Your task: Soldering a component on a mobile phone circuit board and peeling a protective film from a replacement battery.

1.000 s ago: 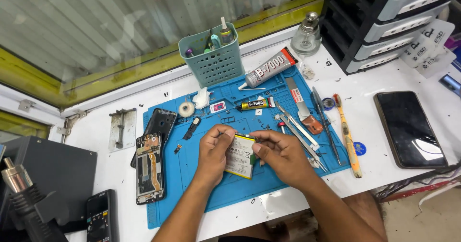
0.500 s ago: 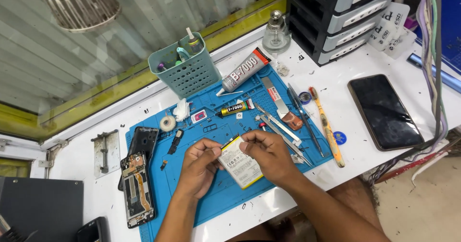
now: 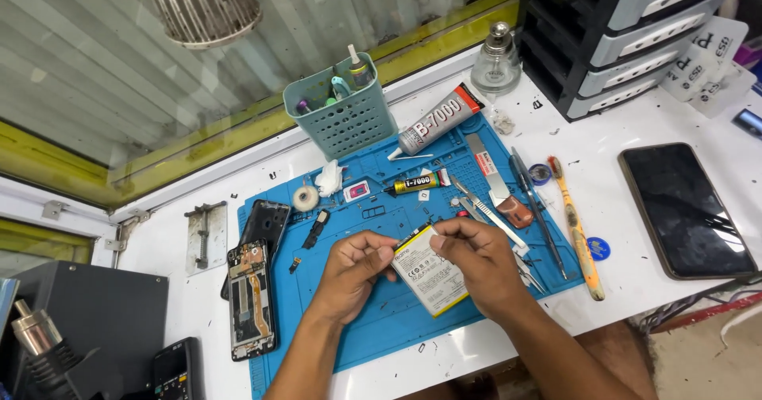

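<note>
A flat white phone battery with yellow edges (image 3: 429, 275) is held over the blue work mat (image 3: 381, 328). My left hand (image 3: 353, 273) pinches its left upper edge. My right hand (image 3: 476, 263) grips its top right corner, thumb and forefinger pinched on a thin strip there. An opened phone body (image 3: 251, 297) with exposed boards lies at the mat's left edge, beside a dark back cover (image 3: 266, 222).
On the mat lie two glue tubes (image 3: 432, 122), tweezers (image 3: 492, 217), a spudger and a tape roll (image 3: 305, 198). A teal tool basket (image 3: 343, 118) stands behind. A yellow-handled brush (image 3: 575, 233), a dark phone (image 3: 684, 209), a glass bottle (image 3: 496, 63), black drawers (image 3: 635, 27) and a hot-air handle (image 3: 36, 332) surround the mat.
The camera view has swung and dropped, shifting the scene right. Both hands stay on the battery, which has tilted slightly; my right fingers now pinch its top corner.
</note>
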